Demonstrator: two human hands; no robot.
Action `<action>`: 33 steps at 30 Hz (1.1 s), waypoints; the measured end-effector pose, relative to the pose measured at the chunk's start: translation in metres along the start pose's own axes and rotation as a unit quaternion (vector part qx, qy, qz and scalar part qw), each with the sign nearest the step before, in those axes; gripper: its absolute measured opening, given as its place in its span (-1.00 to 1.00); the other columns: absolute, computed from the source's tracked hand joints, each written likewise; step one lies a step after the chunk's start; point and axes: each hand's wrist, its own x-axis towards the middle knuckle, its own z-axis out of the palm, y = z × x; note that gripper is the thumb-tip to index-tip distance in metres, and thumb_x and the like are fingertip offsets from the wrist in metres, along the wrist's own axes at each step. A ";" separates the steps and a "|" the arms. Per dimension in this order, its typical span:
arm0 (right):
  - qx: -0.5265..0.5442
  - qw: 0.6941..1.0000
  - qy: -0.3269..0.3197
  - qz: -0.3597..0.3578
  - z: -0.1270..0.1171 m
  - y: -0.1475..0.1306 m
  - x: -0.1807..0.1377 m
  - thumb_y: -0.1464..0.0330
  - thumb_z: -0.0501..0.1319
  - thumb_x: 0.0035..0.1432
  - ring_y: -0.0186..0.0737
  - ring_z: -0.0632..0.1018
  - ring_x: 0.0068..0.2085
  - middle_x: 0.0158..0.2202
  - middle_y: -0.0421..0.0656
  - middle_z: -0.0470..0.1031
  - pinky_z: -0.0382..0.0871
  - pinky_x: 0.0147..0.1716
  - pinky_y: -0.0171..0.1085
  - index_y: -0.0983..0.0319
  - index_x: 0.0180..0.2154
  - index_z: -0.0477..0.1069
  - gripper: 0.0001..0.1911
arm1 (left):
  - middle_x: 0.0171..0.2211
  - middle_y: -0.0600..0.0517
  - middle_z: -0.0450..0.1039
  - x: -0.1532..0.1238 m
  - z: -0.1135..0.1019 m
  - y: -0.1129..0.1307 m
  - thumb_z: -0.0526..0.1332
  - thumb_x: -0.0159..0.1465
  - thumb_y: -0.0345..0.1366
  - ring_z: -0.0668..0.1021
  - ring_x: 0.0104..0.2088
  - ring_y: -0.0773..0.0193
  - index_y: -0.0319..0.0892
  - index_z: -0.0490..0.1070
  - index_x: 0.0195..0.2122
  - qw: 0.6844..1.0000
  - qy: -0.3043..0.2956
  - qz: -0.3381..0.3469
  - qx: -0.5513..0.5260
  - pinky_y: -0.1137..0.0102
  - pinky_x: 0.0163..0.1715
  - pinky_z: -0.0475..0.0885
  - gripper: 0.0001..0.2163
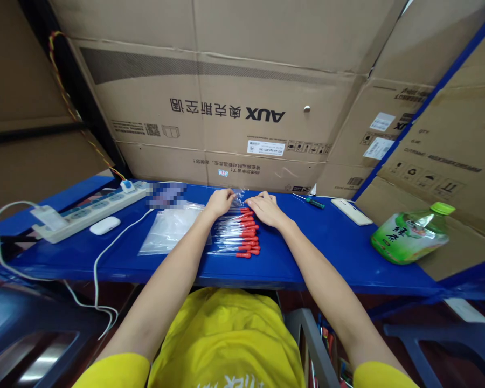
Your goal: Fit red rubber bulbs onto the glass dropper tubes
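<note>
Many clear droppers with red rubber bulbs (248, 233) lie side by side in a row on the blue table, their thin glass tubes pointing left and the bulbs right. Behind that row are several clear glass tubes (239, 195) without visible bulbs. My left hand (221, 201) is closed at the far end of the row, its fingertips pinched on a glass tube. Opposite it, my right hand (265, 207) bends its fingers over the bulb end of the farthest droppers, closed on a dropper mostly hidden beneath the fingers. A clear plastic bag (172, 230) lies flat by my left forearm.
At the left are a white power strip (95, 210), a white oval case (105, 226) and a white cable (119, 241). A screwdriver (313, 202), a white phone (351, 211) and a green-labelled bottle (410, 235) lie at the right. Cardboard (226, 81) walls the back.
</note>
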 end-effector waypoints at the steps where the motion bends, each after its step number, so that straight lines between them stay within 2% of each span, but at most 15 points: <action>1: 0.000 1.000 0.023 0.006 -0.005 0.005 -0.001 0.22 -0.06 0.57 0.06 0.36 0.18 0.13 -0.03 0.62 0.11 0.18 0.08 0.13 0.12 0.54 -0.57 | -0.18 -0.12 0.69 -0.001 0.001 0.003 0.15 0.46 -0.19 0.66 -0.15 0.08 -0.15 0.61 -0.10 1.000 -0.001 0.021 -0.007 0.33 -0.09 0.47 -0.75; 3: -0.008 0.998 0.059 0.026 -0.016 0.017 -0.003 0.30 0.10 0.47 0.09 0.40 0.16 0.11 0.01 0.63 0.17 0.15 0.05 0.17 0.11 0.55 -0.67 | -0.21 -0.11 0.68 -0.003 0.004 0.010 0.13 0.48 -0.17 0.65 -0.18 0.08 -0.16 0.58 -0.08 0.998 -0.010 0.055 -0.022 0.32 -0.11 0.46 -0.73; 7: -0.009 0.995 0.080 0.060 -0.037 0.048 -0.010 0.46 0.15 0.33 0.02 0.53 -0.03 -0.05 0.00 0.67 0.31 0.03 -0.08 0.21 -0.14 0.63 -0.74 | -0.17 -0.08 0.68 -0.007 0.006 0.020 0.09 0.51 -0.20 0.67 -0.13 0.09 -0.12 0.53 -0.09 0.995 -0.008 0.081 -0.064 0.33 -0.09 0.45 -0.77; 9: 0.019 0.995 0.073 0.068 -0.045 0.062 -0.016 0.47 0.18 0.28 -0.06 0.58 -0.16 -0.13 -0.04 0.69 0.36 -0.05 -0.14 0.21 -0.17 0.64 -0.75 | -0.12 -0.07 0.67 -0.009 0.007 0.024 0.05 0.53 -0.21 0.67 -0.07 0.09 -0.10 0.50 -0.11 0.993 -0.001 0.084 -0.080 0.33 -0.07 0.45 -0.76; 13: 0.102 0.990 0.011 0.097 -0.051 0.079 -0.026 0.36 0.31 0.25 -0.14 0.61 -0.25 -0.24 -0.10 0.71 0.41 -0.19 -0.22 0.21 -0.23 0.65 -0.87 | -0.19 -0.08 0.66 -0.010 0.008 0.029 0.04 0.55 -0.16 0.67 -0.10 0.05 -0.11 0.46 -0.07 0.995 0.015 0.070 -0.072 0.31 -0.10 0.45 -0.76; 16: 0.166 0.974 -0.074 0.133 -0.049 0.085 -0.031 0.22 0.48 0.11 -0.15 0.64 -0.28 -0.26 -0.09 0.72 0.43 -0.27 -0.26 0.23 -0.25 0.64 -0.77 | -0.22 -0.08 0.65 -0.010 0.008 0.029 0.05 0.54 -0.16 0.67 -0.12 0.04 -0.12 0.44 -0.03 0.997 0.016 0.056 -0.058 0.31 -0.12 0.44 -0.77; 18: 0.192 0.962 -0.113 0.156 -0.046 0.089 -0.032 0.24 0.53 0.04 -0.16 0.65 -0.30 -0.28 -0.08 0.72 0.44 -0.30 -0.28 0.24 -0.28 0.64 -0.75 | -0.20 -0.08 0.66 -0.010 0.008 0.029 0.03 0.55 -0.17 0.67 -0.11 0.04 -0.11 0.45 -0.07 0.997 0.011 0.058 -0.059 0.32 -0.14 0.43 -0.77; 21: 0.199 0.955 -0.125 0.179 -0.044 0.094 -0.032 0.35 0.49 0.04 -0.19 0.65 -0.32 -0.34 -0.13 0.71 0.44 -0.32 -0.32 0.23 -0.32 0.63 -0.86 | -0.16 -0.06 0.66 -0.011 0.009 0.030 0.00 0.56 -0.15 0.67 -0.09 0.07 -0.09 0.47 -0.14 0.994 0.001 0.076 -0.073 0.33 -0.12 0.43 -0.72; 25: 0.158 0.966 -0.078 0.190 -0.047 0.094 -0.030 0.48 0.38 0.07 -0.23 0.64 -0.35 -0.37 -0.15 0.69 0.44 -0.34 -0.36 0.24 -0.27 0.64 -0.86 | -0.14 -0.03 0.67 -0.012 0.010 0.032 -0.03 0.57 -0.11 0.66 -0.09 0.10 -0.07 0.49 -0.15 0.991 0.003 0.099 -0.087 0.34 -0.08 0.44 -0.67; 30: 0.062 0.981 0.063 0.170 -0.052 0.081 -0.024 0.51 0.32 0.07 -0.19 0.64 -0.31 -0.30 -0.09 0.70 0.46 -0.24 -0.31 0.26 -0.19 0.69 -0.75 | -0.17 -0.05 0.66 -0.012 0.013 0.034 -0.04 0.57 -0.12 0.66 -0.12 0.11 -0.10 0.47 -0.16 0.987 0.028 0.109 -0.111 0.32 -0.07 0.44 -0.66; 33: 0.081 0.985 0.069 0.139 -0.049 0.072 -0.020 0.52 0.30 0.06 -0.19 0.63 -0.35 -0.33 -0.12 0.70 0.45 -0.28 -0.30 0.25 -0.19 0.69 -0.73 | -0.18 -0.05 0.66 -0.012 0.014 0.036 -0.03 0.57 -0.13 0.66 -0.12 0.11 -0.11 0.47 -0.16 0.986 0.030 0.115 -0.117 0.32 -0.07 0.44 -0.68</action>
